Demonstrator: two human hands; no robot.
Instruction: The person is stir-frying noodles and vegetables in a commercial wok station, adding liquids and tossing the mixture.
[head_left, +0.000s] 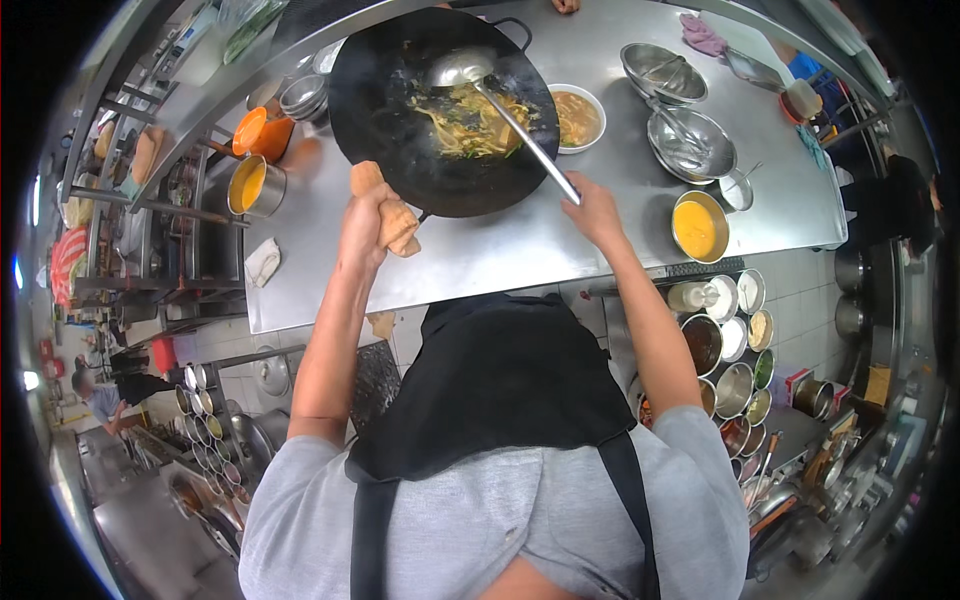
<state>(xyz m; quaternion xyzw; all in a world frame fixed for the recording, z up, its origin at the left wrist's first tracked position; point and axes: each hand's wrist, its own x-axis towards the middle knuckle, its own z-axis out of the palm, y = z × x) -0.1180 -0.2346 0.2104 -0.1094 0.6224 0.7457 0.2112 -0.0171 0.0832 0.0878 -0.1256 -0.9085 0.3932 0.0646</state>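
A black wok (375, 150) is held over the steel worktop, with noodles and green pieces (480, 127) lying inside it. My left hand (367, 225) grips a folded tan cloth (397, 221) at the wok's near left rim; whether the cloth covers a handle is hidden. The handle end of a steel ladle (529, 142) is in my right hand (592, 210), and its bowl rests over the noodles at the wok's far part. Just right of the wok stands a white bowl (577, 118) of noodles in brownish broth.
Steel bowls with a whisk (690, 146) and a pot of yellow liquid (696, 225) stand at right. Another yellow-filled pot (256, 186), an orange container (262, 135) and a white cloth (262, 262) are at left. Someone's hand (566, 6) shows at the far edge.
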